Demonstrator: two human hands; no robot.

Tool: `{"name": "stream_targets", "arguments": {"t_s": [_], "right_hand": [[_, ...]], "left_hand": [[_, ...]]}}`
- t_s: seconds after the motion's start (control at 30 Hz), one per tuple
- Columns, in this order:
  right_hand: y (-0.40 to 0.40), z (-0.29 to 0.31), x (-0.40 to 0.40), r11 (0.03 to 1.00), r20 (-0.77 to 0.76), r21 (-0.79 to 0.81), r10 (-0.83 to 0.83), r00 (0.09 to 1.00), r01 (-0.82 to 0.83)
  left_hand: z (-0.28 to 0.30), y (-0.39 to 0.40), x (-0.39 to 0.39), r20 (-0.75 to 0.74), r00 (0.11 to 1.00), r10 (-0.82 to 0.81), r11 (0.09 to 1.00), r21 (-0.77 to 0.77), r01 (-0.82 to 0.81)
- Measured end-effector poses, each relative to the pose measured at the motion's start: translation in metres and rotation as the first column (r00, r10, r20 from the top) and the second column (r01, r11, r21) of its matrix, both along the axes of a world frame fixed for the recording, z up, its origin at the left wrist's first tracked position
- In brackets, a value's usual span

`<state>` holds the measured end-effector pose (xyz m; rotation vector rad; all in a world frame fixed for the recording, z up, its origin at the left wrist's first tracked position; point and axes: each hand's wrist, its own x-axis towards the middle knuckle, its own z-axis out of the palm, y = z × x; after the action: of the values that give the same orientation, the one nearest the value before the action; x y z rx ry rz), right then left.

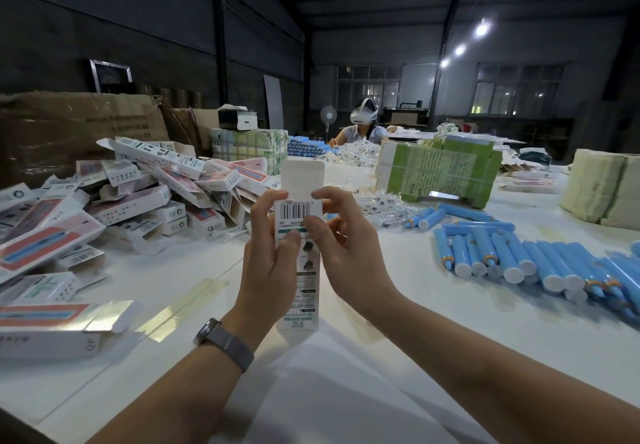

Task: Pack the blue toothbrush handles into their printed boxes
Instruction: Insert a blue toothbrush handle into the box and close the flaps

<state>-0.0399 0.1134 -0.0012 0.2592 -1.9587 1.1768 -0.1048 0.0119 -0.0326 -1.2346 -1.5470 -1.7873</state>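
Note:
I hold one printed box (298,215) upright over the middle of the white table (398,357), barcode side toward me, its top flap standing open. My left hand (270,253) grips the box's left side. My right hand (341,235) pinches its upper right edge beside the flap. Whether a handle is inside the box is hidden. Several blue toothbrush handles (540,260) with white end caps lie in a loose row on the table to the right. A heap of printed boxes (145,194) covers the left side.
Bundles of flat green and yellowish cartons (440,169) stand at the back right, a plaid-wrapped bundle (249,145) behind the heap. Brown cardboard cartons (69,131) sit at far left. A person wearing a headset (362,124) sits at the table's far end beside more blue handles (304,145).

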Motion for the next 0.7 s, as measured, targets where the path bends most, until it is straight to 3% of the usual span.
{"name": "stream_targets", "arguments": {"t_s": [0.53,0.7], "right_hand": [[-0.002,-0.002,0.003,0.999,-0.044,0.009,0.044,0.998,-0.043],[-0.003,-0.001,0.004,0.999,-0.026,0.001,0.048,0.999,-0.048]], "left_hand": [[0.009,-0.001,0.005,-0.018,1.000,0.024,0.999,0.037,-0.023],[0.018,0.000,0.008,0.098,0.992,0.084,0.989,0.117,-0.096]]}}
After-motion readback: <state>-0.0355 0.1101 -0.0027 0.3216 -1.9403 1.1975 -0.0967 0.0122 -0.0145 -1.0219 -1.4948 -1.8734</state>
